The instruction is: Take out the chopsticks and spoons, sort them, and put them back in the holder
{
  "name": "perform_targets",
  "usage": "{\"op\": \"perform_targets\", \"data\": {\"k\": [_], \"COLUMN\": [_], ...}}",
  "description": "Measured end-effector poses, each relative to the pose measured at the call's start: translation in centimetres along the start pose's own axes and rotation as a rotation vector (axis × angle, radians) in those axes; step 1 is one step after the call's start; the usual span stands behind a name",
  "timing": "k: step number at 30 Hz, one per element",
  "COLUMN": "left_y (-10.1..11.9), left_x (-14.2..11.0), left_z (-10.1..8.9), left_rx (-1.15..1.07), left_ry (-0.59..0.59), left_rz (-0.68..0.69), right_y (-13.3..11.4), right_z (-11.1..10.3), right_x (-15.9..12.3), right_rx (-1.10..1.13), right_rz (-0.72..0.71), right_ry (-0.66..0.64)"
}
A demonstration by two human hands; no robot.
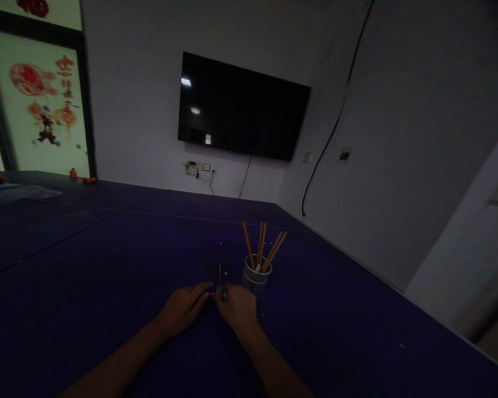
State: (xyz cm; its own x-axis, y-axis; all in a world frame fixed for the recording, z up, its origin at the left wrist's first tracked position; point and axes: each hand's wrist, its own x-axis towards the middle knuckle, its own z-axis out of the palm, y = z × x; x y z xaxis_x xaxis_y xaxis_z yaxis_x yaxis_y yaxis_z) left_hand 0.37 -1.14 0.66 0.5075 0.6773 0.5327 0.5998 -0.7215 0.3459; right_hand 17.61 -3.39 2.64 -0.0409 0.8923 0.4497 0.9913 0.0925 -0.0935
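Note:
My right hand (239, 305) is closed around a small dark object (221, 292) with a shiny metallic part. A narrow dark piece of it points away from me, and the dim light hides its exact kind. My left hand (185, 307) rests low over the table, its fingers stretched toward that object. Its fingertips are close to it, though I cannot tell whether they touch. Just beyond my right hand stands a grey cup (256, 279), upright, holding several thin wooden sticks (261, 246) that look like chopsticks or pencils.
Both forearms lie over a dark blue-purple tabletop (157, 249) with seams and small pale specks. At the far left are orange items (73, 173) and a clear plastic sheet (20, 193). A television (242, 108) hangs on the wall, and a black cable (330, 132) runs down at the right.

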Motion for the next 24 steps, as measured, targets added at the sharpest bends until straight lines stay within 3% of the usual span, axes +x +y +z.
{"op": "perform_targets", "data": {"k": [12,20,24], "left_y": [0.2,0.1,-0.1], "left_x": [0.1,0.0,0.2], "left_z": [0.1,0.3,0.2], "left_rx": [0.001,0.035,0.080], "left_ry": [0.023,0.063,0.141], "left_rz": [0.014,0.025,0.012], "right_y": [-0.5,-0.8,-1.0], "right_z": [0.3,-0.2,-0.5], "right_x": [0.6,0.6,0.4], "right_rx": [0.020,0.028,0.091], "right_rz": [0.070,0.037,0.019], "right_ry": [-0.194,-0.216,-0.164]}}
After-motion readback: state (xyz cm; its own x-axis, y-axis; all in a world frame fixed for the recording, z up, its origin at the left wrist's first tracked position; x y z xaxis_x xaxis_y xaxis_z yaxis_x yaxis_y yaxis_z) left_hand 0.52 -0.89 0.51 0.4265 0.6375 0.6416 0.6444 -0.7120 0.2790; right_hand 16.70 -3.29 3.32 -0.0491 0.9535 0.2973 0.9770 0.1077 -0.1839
